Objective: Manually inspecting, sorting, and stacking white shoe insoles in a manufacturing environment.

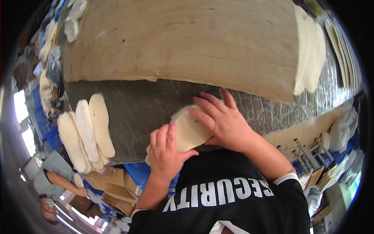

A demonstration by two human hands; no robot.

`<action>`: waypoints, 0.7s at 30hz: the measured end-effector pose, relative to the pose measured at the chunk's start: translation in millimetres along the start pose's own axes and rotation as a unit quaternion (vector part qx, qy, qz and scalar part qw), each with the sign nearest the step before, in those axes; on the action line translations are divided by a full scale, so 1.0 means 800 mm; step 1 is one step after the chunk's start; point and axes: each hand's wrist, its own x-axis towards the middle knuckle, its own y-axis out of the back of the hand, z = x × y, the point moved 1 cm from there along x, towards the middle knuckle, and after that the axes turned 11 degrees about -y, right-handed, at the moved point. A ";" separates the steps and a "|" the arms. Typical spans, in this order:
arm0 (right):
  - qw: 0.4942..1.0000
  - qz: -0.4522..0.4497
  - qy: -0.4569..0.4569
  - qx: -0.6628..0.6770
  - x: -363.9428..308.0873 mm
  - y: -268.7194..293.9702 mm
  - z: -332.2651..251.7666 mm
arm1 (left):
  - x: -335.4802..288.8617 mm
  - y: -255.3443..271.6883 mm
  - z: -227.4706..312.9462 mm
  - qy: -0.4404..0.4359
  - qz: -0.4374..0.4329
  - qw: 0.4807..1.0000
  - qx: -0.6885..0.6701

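Left fingers (pixel 163 136) and right fingers (pixel 212 102) lay spread over a smooth, fuzzy-edged insole (pixel 190 134); a flapped cardboard box (pixel 108 180) stood nearby.

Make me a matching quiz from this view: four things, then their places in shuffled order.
Things
1. lone insole
2. insole cluster
3. brown sheet
4. cardboard box

Places
A. far side of the table
B. lower left, past the near edge
C. touched by left hand and right hand
D. left part of the table

Pairs: 1-C, 2-D, 3-A, 4-B
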 end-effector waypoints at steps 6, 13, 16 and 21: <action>0.998 -0.048 -0.038 -0.011 0.004 -0.002 0.000 | -0.012 0.035 -0.029 0.075 0.023 0.984 -0.159; 0.998 -0.054 -0.036 -0.028 0.003 -0.004 0.000 | -0.029 0.035 -0.062 0.154 0.025 0.953 -0.260; 0.995 -0.072 -0.038 -0.052 0.005 -0.003 -0.001 | -0.030 0.025 -0.067 0.144 0.039 0.957 -0.250; 0.993 -0.082 -0.045 -0.072 0.007 0.000 -0.004 | -0.024 0.019 -0.073 0.143 0.043 0.953 -0.264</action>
